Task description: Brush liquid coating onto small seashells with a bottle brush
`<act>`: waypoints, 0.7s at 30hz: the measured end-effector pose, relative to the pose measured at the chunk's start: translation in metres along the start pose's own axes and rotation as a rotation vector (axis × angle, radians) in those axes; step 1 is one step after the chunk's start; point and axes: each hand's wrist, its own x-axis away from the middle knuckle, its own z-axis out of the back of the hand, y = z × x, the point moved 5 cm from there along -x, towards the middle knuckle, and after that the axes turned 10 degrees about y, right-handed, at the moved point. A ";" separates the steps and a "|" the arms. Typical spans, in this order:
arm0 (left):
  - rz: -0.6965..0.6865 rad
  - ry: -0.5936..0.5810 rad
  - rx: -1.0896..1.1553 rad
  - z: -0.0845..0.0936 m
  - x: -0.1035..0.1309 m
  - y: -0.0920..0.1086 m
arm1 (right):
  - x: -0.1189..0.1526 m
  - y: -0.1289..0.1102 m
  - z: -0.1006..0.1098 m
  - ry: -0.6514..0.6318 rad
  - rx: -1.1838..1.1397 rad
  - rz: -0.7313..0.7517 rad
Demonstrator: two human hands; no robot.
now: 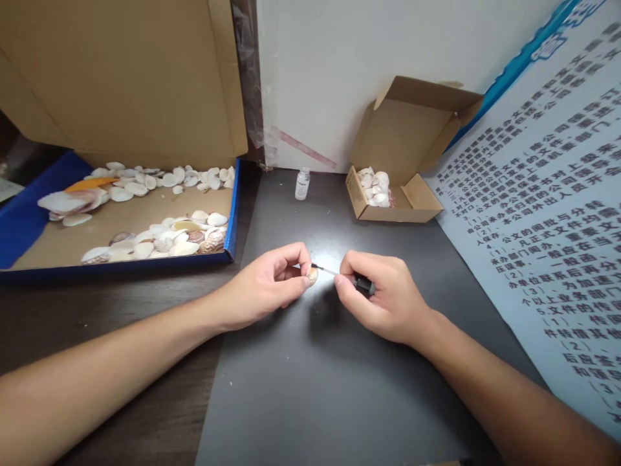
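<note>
Between thumb and fingers, my left hand [272, 278] pinches a small pale seashell [313, 276] above the dark grey mat [272, 388]. My right hand [381, 294] grips the black cap of a small brush [330, 270], whose thin stem points left. The brush's dark tip meets the shell's upper edge or lies just in front of it; I cannot tell which. Behind the hands stands a small clear bottle [301, 184] with a white label, upright and with no cap visible on it.
On the left, an open blue-edged cardboard box [231, 226] holds many white and brown shells in two rows. A smaller open carton [427, 206] with white shells stands at the back right. A printed sheet [543, 226] slopes along the right side; a white panel [369, 58] rises behind.
</note>
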 end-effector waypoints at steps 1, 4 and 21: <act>-0.005 -0.001 0.002 0.000 0.000 0.000 | 0.000 0.000 0.000 0.008 0.008 -0.006; -0.038 0.005 0.002 0.000 0.001 0.002 | 0.001 -0.001 -0.002 -0.034 -0.037 0.018; -0.055 0.001 -0.011 -0.001 0.000 0.003 | 0.000 0.001 -0.001 0.004 0.001 -0.017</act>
